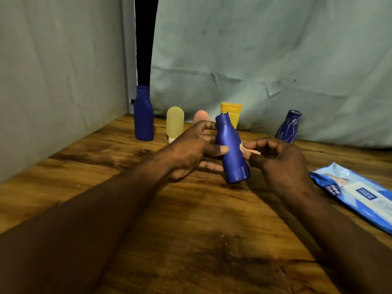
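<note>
Over the brown wooden table (191, 230): our small blue plastic bottle (232, 153), tilted
Left hand (191, 149): we grip its middle
Right hand (282, 160): pinches a pale bit (252, 151) at its side
Feel: probably light, slick; grab mid-body

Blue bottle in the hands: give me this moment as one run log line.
left hand grips blue bottle, tilted | right hand fingertips at its side, grip unclear | wipes pack flat on table
</note>
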